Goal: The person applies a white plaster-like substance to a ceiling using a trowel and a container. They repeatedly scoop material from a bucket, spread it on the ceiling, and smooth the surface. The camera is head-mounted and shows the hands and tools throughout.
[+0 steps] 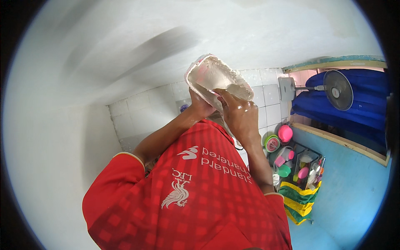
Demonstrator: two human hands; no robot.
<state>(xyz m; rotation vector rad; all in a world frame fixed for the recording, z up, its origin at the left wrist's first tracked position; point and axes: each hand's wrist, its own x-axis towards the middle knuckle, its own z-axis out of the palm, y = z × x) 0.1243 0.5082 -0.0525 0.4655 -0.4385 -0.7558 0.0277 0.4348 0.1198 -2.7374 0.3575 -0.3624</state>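
A rectangular tub (218,75), smeared inside and along its rim with a wet whitish paste, is held up in front of my chest, tilted so that its inside shows. My left hand (201,104) grips its near left side from below, with the fingers partly hidden behind the tub. Bent over the near rim, my right hand (241,114) has its fingers closed at the tub's inner edge. Whether they pinch the rim or some thin tool cannot be made out. White flecks of paste dot the back of my right hand.
Ahead stands a pale wall (137,50) above white tiles (272,95). To the right, a fan (336,89) juts out before a blue curtain (362,108) in a window. Below are colourful plastic dishes, a dark rack (310,156) and a yellow-green striped cloth (298,204).
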